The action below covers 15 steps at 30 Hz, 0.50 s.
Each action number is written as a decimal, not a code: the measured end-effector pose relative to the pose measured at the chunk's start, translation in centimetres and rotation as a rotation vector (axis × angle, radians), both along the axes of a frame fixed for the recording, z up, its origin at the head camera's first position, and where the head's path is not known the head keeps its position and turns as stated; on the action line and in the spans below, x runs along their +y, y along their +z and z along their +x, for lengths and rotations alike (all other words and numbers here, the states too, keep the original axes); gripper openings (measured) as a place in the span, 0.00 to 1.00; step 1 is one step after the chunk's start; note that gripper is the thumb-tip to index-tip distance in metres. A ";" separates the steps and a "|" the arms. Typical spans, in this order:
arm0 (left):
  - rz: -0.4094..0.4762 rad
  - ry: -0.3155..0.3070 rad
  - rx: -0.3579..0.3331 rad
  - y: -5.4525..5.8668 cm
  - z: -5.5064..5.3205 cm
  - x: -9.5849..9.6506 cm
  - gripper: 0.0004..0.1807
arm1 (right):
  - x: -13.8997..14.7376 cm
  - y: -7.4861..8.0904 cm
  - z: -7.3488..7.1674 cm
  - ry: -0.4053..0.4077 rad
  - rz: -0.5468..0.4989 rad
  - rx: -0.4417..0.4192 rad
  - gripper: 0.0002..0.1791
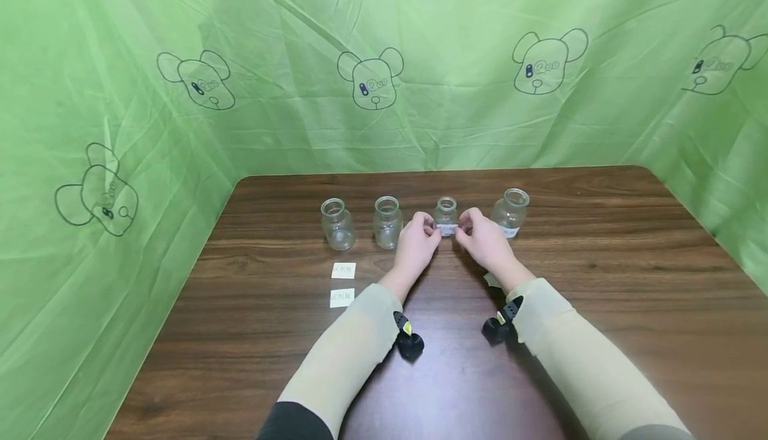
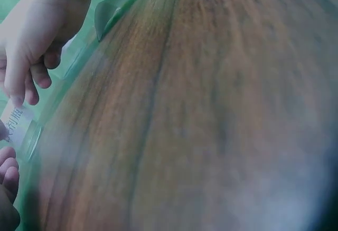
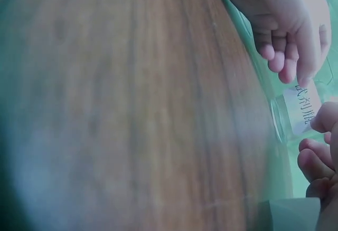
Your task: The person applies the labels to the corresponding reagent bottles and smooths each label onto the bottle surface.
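A small clear glass bottle (image 1: 446,207) stands upright between my hands, a white handwritten label (image 1: 446,229) across its front. My left hand (image 1: 417,245) holds the label's left end, its thumb tip on the paper. At the other end the right hand (image 1: 486,243) has its thumb tip on the label (image 3: 302,109); that hand's other fingers are bent. From the right wrist, the label lies against the bottle's glass (image 3: 280,117). Just right of my right hand, a wider glass bottle (image 1: 511,208) bears a similar label (image 1: 510,232).
Two unlabelled glass bottles, one farther left (image 1: 338,225) and one beside my left hand (image 1: 387,222), stand in the row. Two handwritten paper labels (image 1: 344,271) lie in front of them. A pale paper piece (image 1: 492,281) lies under my right wrist. Green sheeting (image 1: 420,133) surrounds the wooden table (image 1: 240,333).
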<state>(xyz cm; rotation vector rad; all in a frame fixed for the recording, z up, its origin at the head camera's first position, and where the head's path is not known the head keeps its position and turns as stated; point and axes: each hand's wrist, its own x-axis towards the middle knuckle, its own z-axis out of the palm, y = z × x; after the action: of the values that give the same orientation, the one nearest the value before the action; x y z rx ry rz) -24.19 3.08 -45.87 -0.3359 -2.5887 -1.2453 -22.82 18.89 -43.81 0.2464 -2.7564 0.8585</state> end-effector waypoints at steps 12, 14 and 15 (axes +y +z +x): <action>-0.111 -0.007 -0.044 1.3 0.4 0.8 0.37 | 0.2 0.9 -0.3 0.051 -0.003 -0.067 0.37; -0.150 -0.020 -0.050 1.3 0.1 0.8 0.37 | 0.0 0.9 -0.5 0.056 0.016 -0.073 0.37; -0.162 -0.030 -0.049 1.3 0.0 0.7 0.36 | 0.0 0.9 -0.6 0.060 0.021 -0.074 0.36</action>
<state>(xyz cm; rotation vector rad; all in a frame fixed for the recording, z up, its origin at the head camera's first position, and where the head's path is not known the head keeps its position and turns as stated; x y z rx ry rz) -24.16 3.80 -44.57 -0.3802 -2.7436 -1.0687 -23.42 18.91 -42.88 0.3093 -2.8407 0.8714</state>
